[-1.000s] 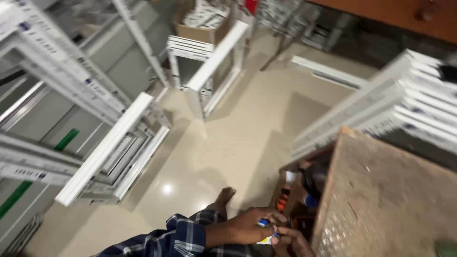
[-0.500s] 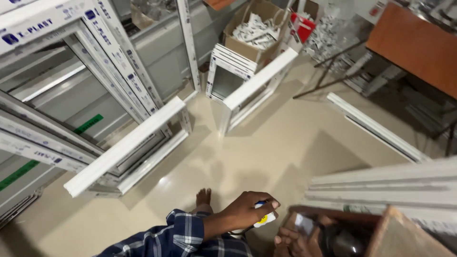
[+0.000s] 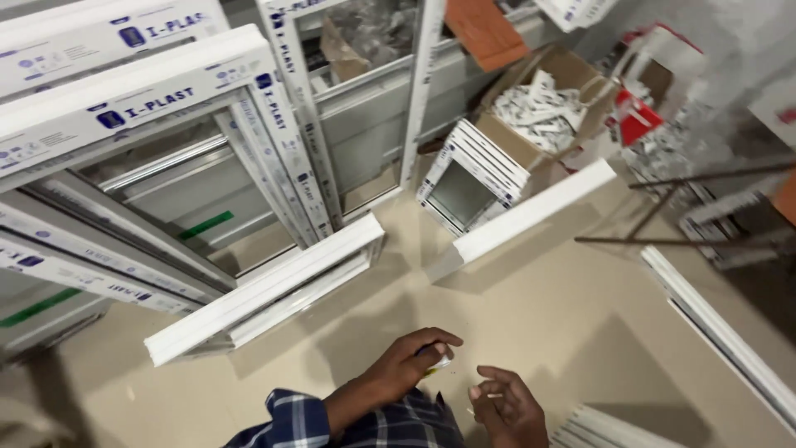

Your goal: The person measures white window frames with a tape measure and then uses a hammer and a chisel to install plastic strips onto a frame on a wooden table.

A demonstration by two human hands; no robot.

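Gripping a small white object [image 3: 438, 362] firmly in the left hand [image 3: 412, 362], keep the right hand [image 3: 503, 400], fingers loosely curled and empty, just beside it.

Small object [image 3: 438, 360] mostly hidden under left hand [image 3: 414, 358] fingers; unidentifiable.

I can only make out a bit of the small white object [image 3: 439, 362], mostly hidden under curled fingers, one blunt end poking out right, a dab of yellow beneath, low above the beige floor.
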